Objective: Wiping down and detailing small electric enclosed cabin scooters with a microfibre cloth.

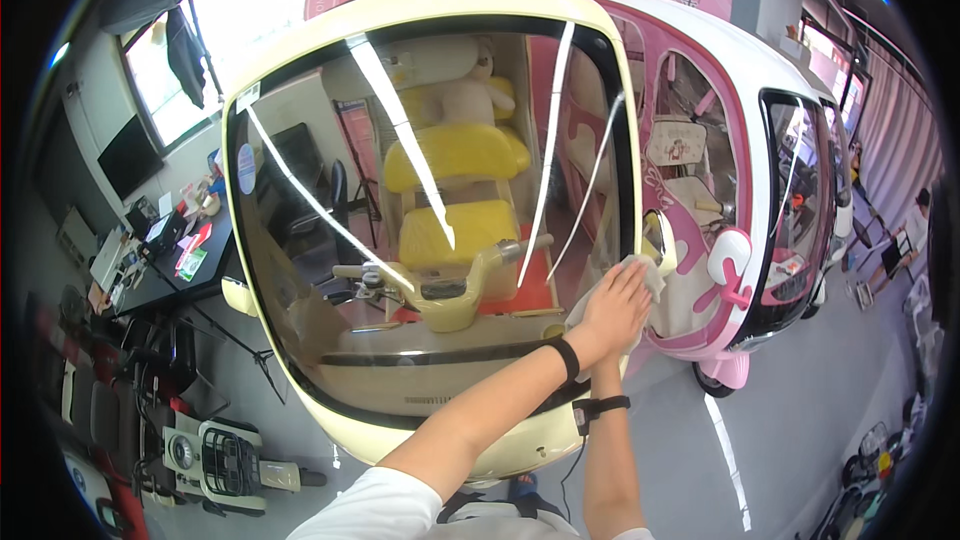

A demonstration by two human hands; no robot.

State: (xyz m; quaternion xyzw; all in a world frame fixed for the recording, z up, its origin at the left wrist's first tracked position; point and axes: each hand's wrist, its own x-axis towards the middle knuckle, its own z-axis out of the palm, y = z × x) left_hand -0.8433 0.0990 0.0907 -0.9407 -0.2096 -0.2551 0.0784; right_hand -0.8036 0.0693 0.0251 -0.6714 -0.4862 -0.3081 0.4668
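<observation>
Before me stands a cream-yellow enclosed three-wheeler [424, 4] with a large curved windshield [480, 187]. My left hand [616, 307] reaches across to its lower right edge, fingers together over a pale cloth [651, 275]. My right hand [611, 360] comes up from below and is mostly hidden behind the left one and the cloth. Just above the fingers is a cream side mirror [660, 236]. Both wrists wear black bands, and a cable hangs from the right one. Through the glass show a handlebar [450, 300], yellow seats [457, 232] and a plush toy [465, 97].
A pink-and-white enclosed three-wheeler [739, 165] is parked close on the right. At left are a cluttered black desk [202, 262], a tripod [266, 356] and a small scooter with a basket [225, 461]. A person [911, 232] is at far right.
</observation>
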